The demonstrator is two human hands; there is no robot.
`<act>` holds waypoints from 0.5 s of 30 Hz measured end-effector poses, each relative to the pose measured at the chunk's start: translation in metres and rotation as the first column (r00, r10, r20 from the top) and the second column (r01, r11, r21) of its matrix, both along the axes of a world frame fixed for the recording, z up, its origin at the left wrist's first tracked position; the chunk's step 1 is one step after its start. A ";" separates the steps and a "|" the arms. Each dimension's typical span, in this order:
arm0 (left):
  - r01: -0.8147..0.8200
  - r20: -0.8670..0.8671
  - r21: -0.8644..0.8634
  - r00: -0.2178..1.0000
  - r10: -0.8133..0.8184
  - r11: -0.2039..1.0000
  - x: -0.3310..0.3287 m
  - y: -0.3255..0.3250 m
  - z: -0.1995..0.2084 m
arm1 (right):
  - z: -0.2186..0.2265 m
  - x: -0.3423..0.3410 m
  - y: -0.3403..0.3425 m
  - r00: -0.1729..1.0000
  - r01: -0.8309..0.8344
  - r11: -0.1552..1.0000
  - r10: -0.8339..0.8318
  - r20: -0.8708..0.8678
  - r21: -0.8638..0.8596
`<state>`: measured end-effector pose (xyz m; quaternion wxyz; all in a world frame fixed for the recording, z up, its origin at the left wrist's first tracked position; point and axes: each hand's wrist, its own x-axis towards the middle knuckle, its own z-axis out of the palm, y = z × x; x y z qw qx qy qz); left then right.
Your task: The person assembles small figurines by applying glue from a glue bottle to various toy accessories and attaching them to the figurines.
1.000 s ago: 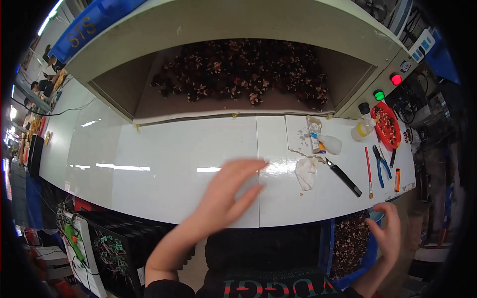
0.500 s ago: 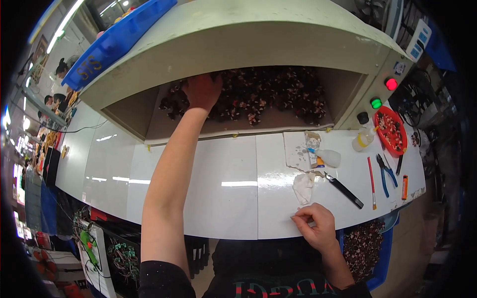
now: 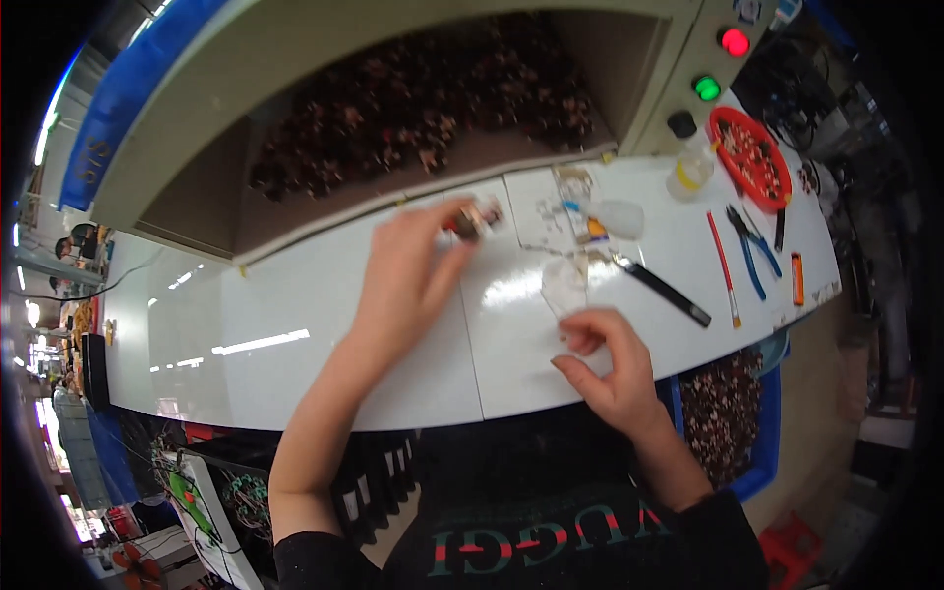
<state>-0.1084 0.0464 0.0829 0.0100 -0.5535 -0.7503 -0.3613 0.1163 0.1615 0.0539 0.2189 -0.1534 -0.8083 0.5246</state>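
Between the thumb and fingers of my left hand is a small dark-brown and pale piece with a touch of red, blurred, held above the white table. My right hand hovers near the table's front edge, thumb and forefinger curved and apart, with nothing clear between them. Just beyond it lies a crumpled white tissue. Many similar dark and pale pieces are heaped inside the cream box-shaped cabinet at the back.
To the right lie a black-handled tool, a red brush, blue-handled pliers and an orange lighter. Behind them stand squeeze bottles and a red basket of small pieces. A blue bin sits below the table.
My left hand has come out of the cabinet toward me with a small piece in its fingers. My right hand's thumb and forefinger have parted. The view has shifted.
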 end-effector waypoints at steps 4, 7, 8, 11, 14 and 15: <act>0.172 0.127 -0.184 0.981 -0.150 0.968 0.065 -0.024 -0.025 | -0.022 -0.004 -0.006 0.995 0.019 0.986 -0.035 -0.096 -0.166; 0.154 0.278 -0.159 0.955 -0.105 0.975 0.085 -0.032 -0.042 | -0.032 -0.004 -0.009 0.997 -0.038 0.998 0.034 -0.071 -0.056; 0.165 0.352 -0.159 0.931 -0.100 0.973 0.090 -0.036 -0.043 | -0.037 -0.002 -0.010 0.994 -0.049 0.998 0.046 -0.099 -0.036; 0.166 0.775 -0.111 0.632 -0.020 0.980 0.107 -0.043 -0.032 | -0.043 0.003 -0.016 0.990 -0.039 0.999 0.040 -0.139 0.005; 0.028 0.925 0.104 0.366 -0.107 0.994 0.120 -0.048 -0.043 | -0.046 0.003 -0.022 0.983 -0.003 0.999 0.010 -0.185 0.036; 0.028 0.926 0.106 0.360 -0.109 0.994 0.121 -0.048 -0.046 | -0.047 0.004 -0.024 0.976 0.014 0.999 -0.003 -0.217 0.048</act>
